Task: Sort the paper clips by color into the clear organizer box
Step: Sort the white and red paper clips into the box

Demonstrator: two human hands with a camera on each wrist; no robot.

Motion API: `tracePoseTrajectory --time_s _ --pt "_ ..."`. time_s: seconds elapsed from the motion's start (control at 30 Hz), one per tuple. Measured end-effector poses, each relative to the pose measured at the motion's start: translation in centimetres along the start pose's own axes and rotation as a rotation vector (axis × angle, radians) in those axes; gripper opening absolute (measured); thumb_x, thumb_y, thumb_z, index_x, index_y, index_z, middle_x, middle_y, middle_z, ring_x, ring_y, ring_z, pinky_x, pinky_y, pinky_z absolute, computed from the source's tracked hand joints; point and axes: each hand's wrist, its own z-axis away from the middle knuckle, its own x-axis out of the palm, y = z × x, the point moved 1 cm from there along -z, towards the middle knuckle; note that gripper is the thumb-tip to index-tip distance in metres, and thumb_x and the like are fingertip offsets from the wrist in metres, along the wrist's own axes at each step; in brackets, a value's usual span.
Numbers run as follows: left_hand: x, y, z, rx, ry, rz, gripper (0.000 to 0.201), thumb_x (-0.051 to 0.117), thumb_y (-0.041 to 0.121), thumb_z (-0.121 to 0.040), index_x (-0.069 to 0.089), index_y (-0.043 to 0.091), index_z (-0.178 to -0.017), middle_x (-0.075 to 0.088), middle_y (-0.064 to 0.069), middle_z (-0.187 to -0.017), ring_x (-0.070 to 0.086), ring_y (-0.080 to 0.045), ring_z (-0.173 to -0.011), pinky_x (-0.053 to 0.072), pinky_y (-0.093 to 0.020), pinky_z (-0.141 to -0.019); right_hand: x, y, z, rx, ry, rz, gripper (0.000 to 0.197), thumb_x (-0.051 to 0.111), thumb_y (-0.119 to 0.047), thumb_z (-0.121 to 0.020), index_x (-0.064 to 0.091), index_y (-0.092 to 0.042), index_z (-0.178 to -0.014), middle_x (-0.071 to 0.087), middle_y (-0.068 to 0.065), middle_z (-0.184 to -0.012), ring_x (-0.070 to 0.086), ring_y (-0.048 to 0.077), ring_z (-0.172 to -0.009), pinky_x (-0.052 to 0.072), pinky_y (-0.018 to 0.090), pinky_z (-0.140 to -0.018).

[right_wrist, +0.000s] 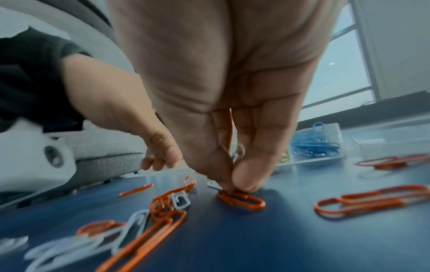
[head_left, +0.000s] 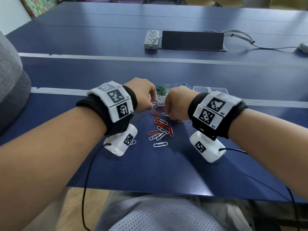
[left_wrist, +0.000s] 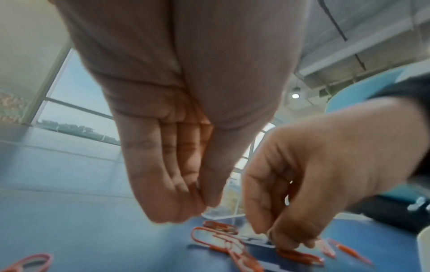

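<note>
Loose red and white paper clips (head_left: 160, 125) lie on the blue table between my hands. The clear organizer box (head_left: 176, 84) behind them holds green clips (head_left: 160, 89), white clips (head_left: 160, 100) and blue clips (right_wrist: 311, 147). My right hand (right_wrist: 235, 185) pinches the end of a red clip (right_wrist: 244, 201) lying on the table, and a pale clip (right_wrist: 239, 152) is tucked between its fingers. My left hand (left_wrist: 202, 204) hovers by the box's near edge, thumb pressed against fingertips. A thin sliver, apparently a clip, shows between them.
A clear lid or tray (head_left: 210, 90) sits to the right of the box. Farther back are a power strip (head_left: 150, 40), a black cable flap (head_left: 191, 41) and a grey cable. A grey cushion (head_left: 10, 97) is at the left. The table's front edge (head_left: 150, 191) is near my lap.
</note>
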Motion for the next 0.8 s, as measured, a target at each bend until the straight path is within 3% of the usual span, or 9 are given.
tracePoseTrajectory --time_s 0.1,0.17,0.27,0.37,0.47,0.57,0.63,0.73,0.8 --pt "0.1 -0.2 1.1 0.039 -0.072 0.128 0.026 0.056 0.004 -0.083 0.063 0.026 -0.096 0.073 -0.005 -0.08 0.061 -0.011 -0.054 0.056 -0.023 -0.075 -0.6 0.6 0.6 0.03 -0.005 -0.112 0.031 0.056 -0.004 -0.079 0.072 -0.028 -0.088 0.063 0.0 -0.084 0.06 0.021 -0.082 0.048 0.023 -0.071" --pt "0.2 -0.1 1.5 0.024 -0.09 0.117 0.027 0.047 -0.002 -0.081 0.059 0.023 -0.081 0.07 -0.005 -0.073 0.056 -0.005 -0.043 0.05 -0.012 -0.055 -1.0 0.8 0.9 0.034 0.003 -0.145 0.036 0.05 0.0 -0.082 0.072 -0.027 -0.091 0.06 -0.002 -0.083 0.056 0.019 -0.081 0.042 0.022 -0.07" --pt "0.7 0.1 1.9 0.016 -0.149 0.077 0.025 0.034 -0.005 -0.081 0.04 0.017 -0.071 0.049 -0.006 -0.056 0.043 -0.018 -0.043 0.028 -0.011 -0.027 -1.0 0.6 1.0 0.027 -0.011 -0.112 0.035 0.044 0.0 -0.088 0.069 -0.018 -0.103 0.058 0.001 -0.093 0.052 0.02 -0.087 0.04 0.023 -0.073" --pt "1.0 0.2 1.9 0.015 -0.189 0.079 0.022 0.033 -0.005 -0.081 0.037 0.015 -0.075 0.035 -0.004 -0.053 0.03 -0.018 -0.043 0.021 -0.013 -0.029 -0.7 0.2 1.1 0.013 -0.034 -0.087 0.035 0.036 -0.004 -0.092 0.061 -0.007 -0.116 0.061 0.011 -0.119 0.055 0.028 -0.111 0.044 0.028 -0.087" --pt "0.9 0.3 2.4 0.016 -0.174 0.069 0.01 0.046 0.007 -0.083 0.044 0.016 -0.078 0.042 0.001 -0.056 0.036 -0.016 -0.048 0.03 -0.018 -0.041 0.0 0.1 1.1 0.03 -0.052 -0.05 0.036 0.034 -0.014 -0.094 0.054 -0.004 -0.123 0.056 0.015 -0.129 0.052 0.031 -0.119 0.043 0.03 -0.092" --pt "1.4 0.2 3.0 0.068 -0.183 0.014 0.007 0.065 0.024 -0.079 0.058 0.022 -0.08 0.049 0.009 -0.061 0.045 -0.008 -0.056 0.035 -0.021 -0.053 0.8 0.2 1.0 0.036 -0.042 -0.02 0.034 0.047 -0.027 -0.09 0.057 -0.01 -0.117 0.06 0.014 -0.122 0.055 0.031 -0.113 0.046 0.033 -0.092" --pt "2.0 0.1 3.3 0.102 -0.194 -0.061 0.015 0.072 0.033 -0.075 0.065 0.024 -0.084 0.049 0.01 -0.063 0.046 -0.004 -0.06 0.034 -0.018 -0.054 1.0 0.1 0.6 0.017 -0.031 -0.027 0.027 0.053 -0.021 -0.087 0.064 -0.01 -0.11 0.065 0.011 -0.114 0.06 0.029 -0.107 0.052 0.033 -0.09" --pt "2.1 -0.1 3.1 0.092 -0.158 -0.106 0.016 0.074 0.033 -0.075 0.07 0.023 -0.087 0.06 0.004 -0.077 0.059 -0.015 -0.081 0.034 -0.015 -0.057 0.9 0.1 -0.1 0.004 -0.014 -0.028 0.021 0.059 -0.018 -0.086 0.071 -0.01 -0.103 0.07 0.009 -0.105 0.064 0.028 -0.098 0.055 0.032 -0.086" --pt "1.9 -0.2 2.9 0.083 -0.124 -0.129 0.012 0.073 0.029 -0.077 0.072 0.023 -0.087 0.056 0.006 -0.072 0.057 -0.016 -0.082 0.034 -0.016 -0.055 0.8 0.3 -0.3 -0.001 0.008 -0.024 0.022 0.065 -0.026 -0.083 0.072 -0.01 -0.097 0.071 0.009 -0.098 0.066 0.028 -0.093 0.056 0.032 -0.084"
